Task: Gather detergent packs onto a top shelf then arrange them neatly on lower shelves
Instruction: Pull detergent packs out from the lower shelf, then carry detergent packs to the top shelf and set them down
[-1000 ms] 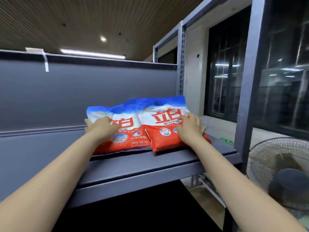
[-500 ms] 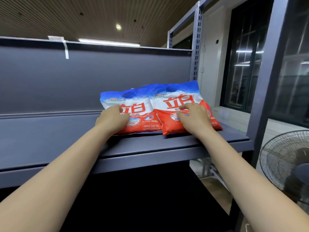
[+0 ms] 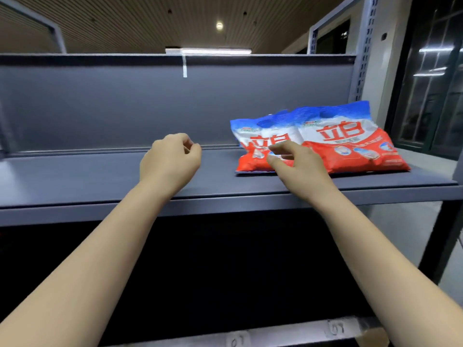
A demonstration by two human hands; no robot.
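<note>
Two detergent packs [image 3: 323,141] lie side by side at the right end of the top shelf [image 3: 100,171]. My left hand [image 3: 170,161] and right hand [image 3: 298,164] hover loosely curled, empty. Soft, slick pouches; I'd grip their side edges.

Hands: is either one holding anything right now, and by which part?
Nothing is held. The left hand and right hand hover loosely curled near the detergent packs.

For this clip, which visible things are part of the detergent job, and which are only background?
Job:
left detergent pack
right detergent pack
shelf
left hand, holding nothing
right hand, holding nothing

Background:
white tape strip
ceiling light
window
</note>
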